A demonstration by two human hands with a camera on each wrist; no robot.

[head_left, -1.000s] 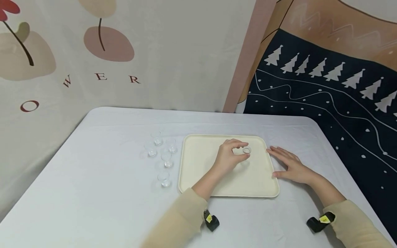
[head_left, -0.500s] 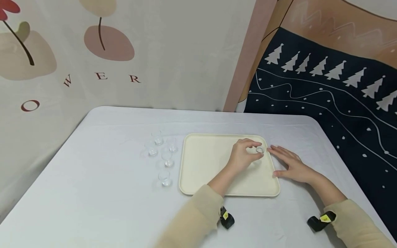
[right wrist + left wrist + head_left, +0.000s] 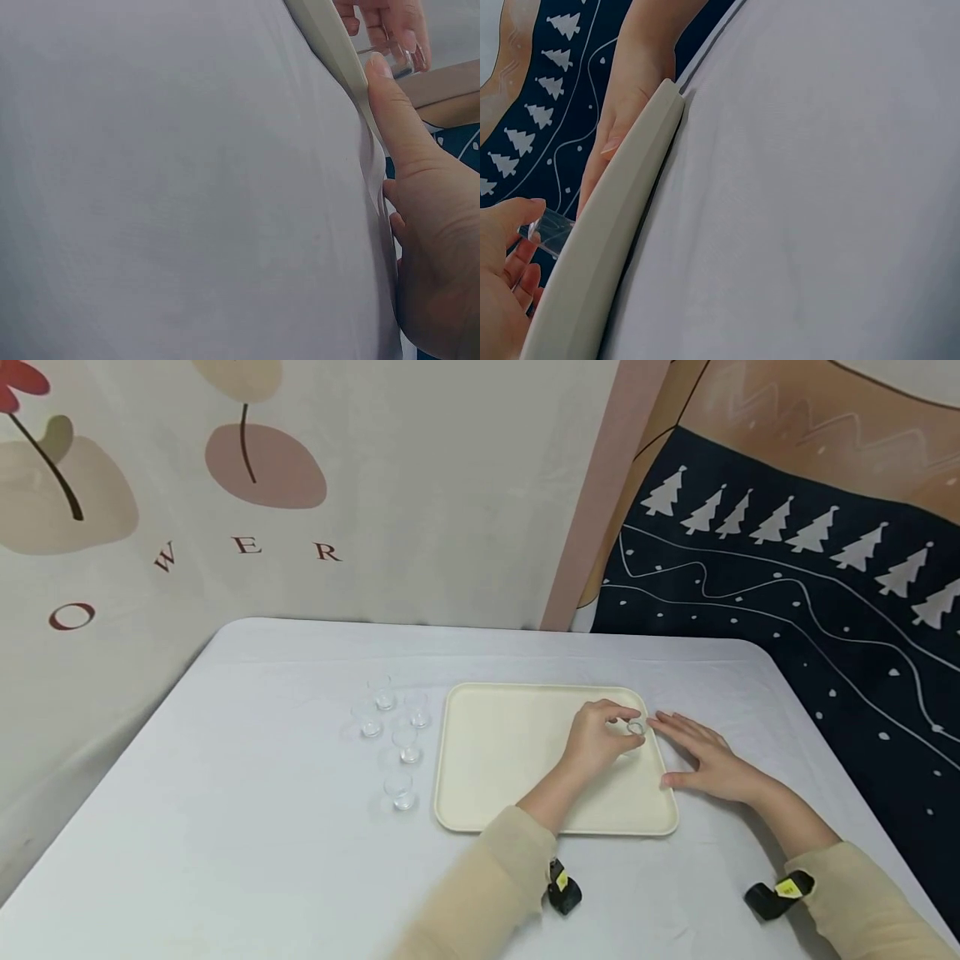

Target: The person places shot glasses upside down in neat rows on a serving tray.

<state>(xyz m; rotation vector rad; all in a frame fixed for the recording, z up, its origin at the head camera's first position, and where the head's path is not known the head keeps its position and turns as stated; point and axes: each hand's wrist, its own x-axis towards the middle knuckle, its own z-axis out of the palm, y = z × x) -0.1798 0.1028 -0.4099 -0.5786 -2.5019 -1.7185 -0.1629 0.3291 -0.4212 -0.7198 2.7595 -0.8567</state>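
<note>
My left hand pinches a small clear shot glass between thumb and fingers over the right part of a cream tray. In the left wrist view, the glass shows behind the tray's edge, its mouth towards the tray and its thick base by the fingertips. Fingers spread, my right hand rests at the tray's right edge. Its thumb lies along that edge in the right wrist view, close to the held glass.
Several more clear shot glasses stand upright on the white tablecloth to the left of the tray. A pale printed curtain hangs behind the table, with a dark tree-patterned cloth at the right.
My left hand has carried the shot glass rightwards across the tray, close to its right edge, slowing in the last half second. The right hand stays in place.
</note>
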